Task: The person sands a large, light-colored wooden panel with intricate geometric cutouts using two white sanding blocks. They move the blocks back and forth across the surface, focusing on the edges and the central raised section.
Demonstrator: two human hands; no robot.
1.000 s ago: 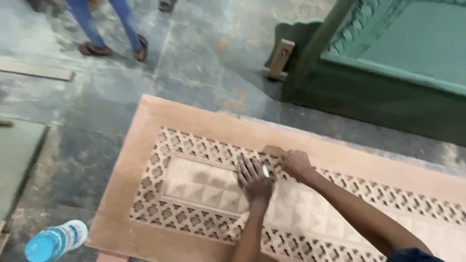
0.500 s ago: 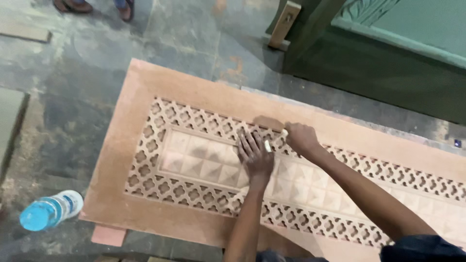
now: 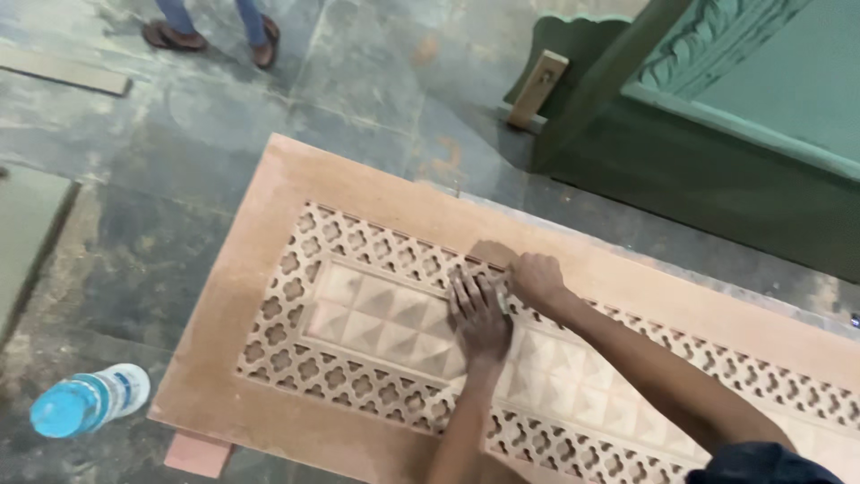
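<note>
2 hands on carved wooden panel (image 3: 269, 269): left hand (image 3: 479, 314) flat, fingers spread; right hand (image 3: 535, 280) fisted around something unclear; panel likely stiff, heavy, best gripped by plain border.

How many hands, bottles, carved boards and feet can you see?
Hands: 2, the left hand and right hand, both on the board
Carved wooden board: 1
Plastic bottle with blue cap: 1
Another person's sandalled feet: 2
Total: 6

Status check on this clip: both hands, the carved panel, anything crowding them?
Left hand flat on carved wooden panel. Right hand closed beside it on the lattice; contents hidden. Blue-capped bottle lies off the panel's corner, apart from both hands.
</note>
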